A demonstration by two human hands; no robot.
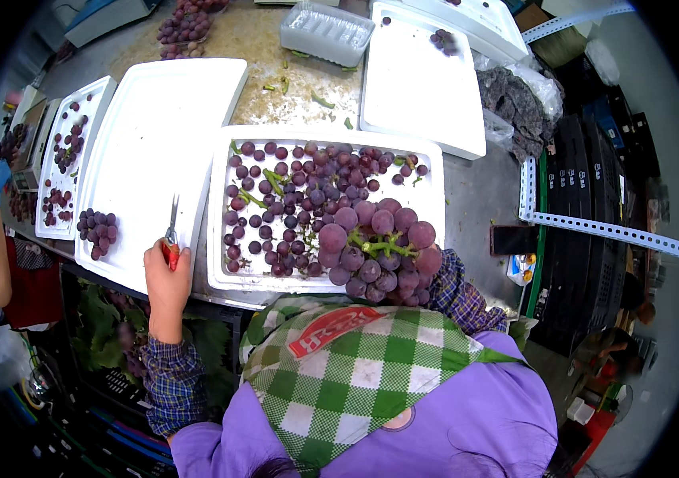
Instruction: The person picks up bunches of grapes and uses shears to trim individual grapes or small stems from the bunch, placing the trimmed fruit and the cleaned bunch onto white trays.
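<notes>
Hands: our left hand (pixel 166 283) is closed round the red handles of the scissors (pixel 170 253), blades pointing away; our right hand is hidden behind fruit, only its checked sleeve (pixel 467 296) showing, so we cannot tell how far open it is.
Big bunch: the purple grape bunch (pixel 367 271) is above the near right part of the grape tray (pixel 427 191), apparently held by that hidden hand.
Weight: we judge it fairly heavy and loose, apt to swing.
Skin: its berries look firm but easily bruised; squeezing could split or detach them.
Hold: we would pinch the stiff green stem (pixel 383 245), a palm lightly beneath.
Grape tray: loose berries (pixel 266 232) and stem pieces (pixel 274 182) lie in it.
Left tray: a small bunch (pixel 99 233) rests near the left edge of the white tray (pixel 160 143).
Far side: clear plastic boxes (pixel 326 33) sit on the surface (pixel 256 99).
</notes>
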